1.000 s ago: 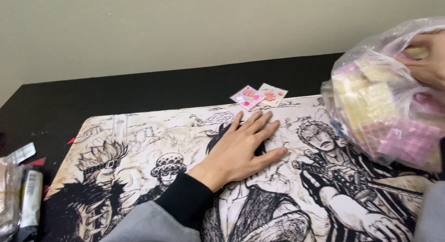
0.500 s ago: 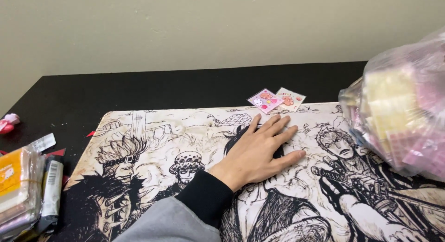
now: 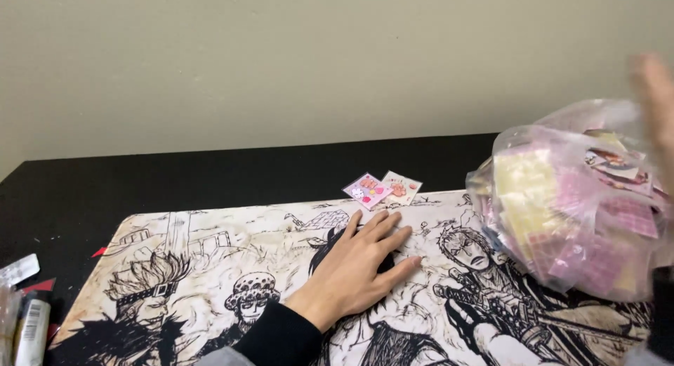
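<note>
My left hand [image 3: 361, 268] lies flat, palm down and fingers spread, on a desk mat [image 3: 210, 261] printed with black-and-white cartoon figures. It holds nothing. A clear plastic bag [image 3: 562, 211] stuffed with pink and yellow sticker sheets rests on the mat's right side. My right hand [image 3: 656, 103] is a blur at the right edge, just above the bag's open top; its grip is unclear. Two small sticker packets, one pink [image 3: 367, 190] and one white with orange [image 3: 402, 187], lie beyond my left fingertips at the mat's far edge.
The mat lies on a black table [image 3: 246, 169] that meets a plain pale wall. At the left edge are a white tag [image 3: 17, 269], a white tube-like object [image 3: 31, 331] and red scraps [image 3: 100, 251].
The bag has come down from the upper right and now sits lower on the mat. My right hand has pulled up out of the bag. My left hand has stayed flat.
</note>
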